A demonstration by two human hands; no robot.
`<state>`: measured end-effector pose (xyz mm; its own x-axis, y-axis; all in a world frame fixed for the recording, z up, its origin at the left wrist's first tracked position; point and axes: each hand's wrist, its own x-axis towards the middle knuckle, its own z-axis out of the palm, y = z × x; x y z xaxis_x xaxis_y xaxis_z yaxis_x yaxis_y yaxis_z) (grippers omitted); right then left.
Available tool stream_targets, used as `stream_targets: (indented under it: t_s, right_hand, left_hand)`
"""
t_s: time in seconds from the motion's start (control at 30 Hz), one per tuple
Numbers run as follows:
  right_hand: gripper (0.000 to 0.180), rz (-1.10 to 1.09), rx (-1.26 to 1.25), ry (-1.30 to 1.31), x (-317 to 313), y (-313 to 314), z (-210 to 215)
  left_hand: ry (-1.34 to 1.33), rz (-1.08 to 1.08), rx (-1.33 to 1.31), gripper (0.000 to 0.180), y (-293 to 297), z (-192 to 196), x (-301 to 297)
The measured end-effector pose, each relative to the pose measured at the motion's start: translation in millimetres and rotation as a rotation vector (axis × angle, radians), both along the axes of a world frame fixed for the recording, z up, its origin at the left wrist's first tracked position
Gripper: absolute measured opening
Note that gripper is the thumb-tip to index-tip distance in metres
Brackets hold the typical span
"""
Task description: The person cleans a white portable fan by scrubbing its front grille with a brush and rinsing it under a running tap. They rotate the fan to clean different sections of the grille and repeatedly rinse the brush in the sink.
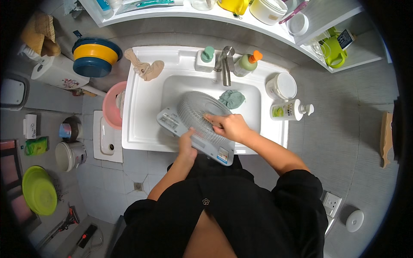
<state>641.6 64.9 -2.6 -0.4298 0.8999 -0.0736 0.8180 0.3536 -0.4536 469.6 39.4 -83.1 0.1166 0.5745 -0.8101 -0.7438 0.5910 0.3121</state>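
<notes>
A grey desk fan [202, 114] with a round ribbed grille and a flat rectangular base [195, 137] lies tilted over the white sink [146, 124]. My left hand [187, 144] is closed on the near edge of the base. Over the grille, my right hand [230, 127] has its fingers closed. A slim tan thing shows at its fingertips against the ribs; its kind is unclear. Beyond the grille a crumpled green cloth [232, 99] lies in the basin, below the metal faucet [226, 71].
Along the sink's back stand a white soap dispenser [205, 60] and a green bottle with an orange top [247, 64]. A white tub [282, 86] and a pump bottle [287, 110] occupy the right rim. A beige cloth [145, 66] lies back left. A loaded shelf [180, 13] runs above.
</notes>
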Motion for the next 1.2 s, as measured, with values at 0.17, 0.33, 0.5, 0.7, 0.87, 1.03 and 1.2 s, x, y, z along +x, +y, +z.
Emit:
stream_targets:
  t_s: [0.17, 0.33, 0.5, 0.7, 0.87, 1.03, 1.2]
  right_hand:
    - [0.043, -0.176, 0.018, -0.124, 1, 19, 4]
    - [0.041, -0.068, -0.030, -0.027, -1, 13, 10]
    - [0.044, -0.278, -0.142, 0.118, 2, 30, 12]
    - [0.048, -0.267, -0.187, 0.389, 34, 38, 6]
    - [0.049, -0.071, -0.094, 0.113, 18, 17, 32]
    - [0.048, -0.091, 0.029, 0.103, 59, -13, 10]
    - [0.049, -0.096, 0.091, 0.212, 45, -12, 16]
  left_hand:
    - [0.041, 0.010, -0.012, 0.028, 8, 1, 4]
    - [-0.058, -0.015, 0.101, 0.037, 7, 6, 11]
    - [-0.181, -0.067, 0.365, 0.047, 19, 6, -3]
    - [-0.093, -0.096, 0.533, 0.045, 11, 46, 4]
    - [0.028, -0.053, 0.466, 0.040, 15, 24, 6]
    - [0.009, -0.039, 0.411, 0.039, 24, 20, 6]
    - [0.023, -0.120, 0.374, 0.045, 32, 23, 4]
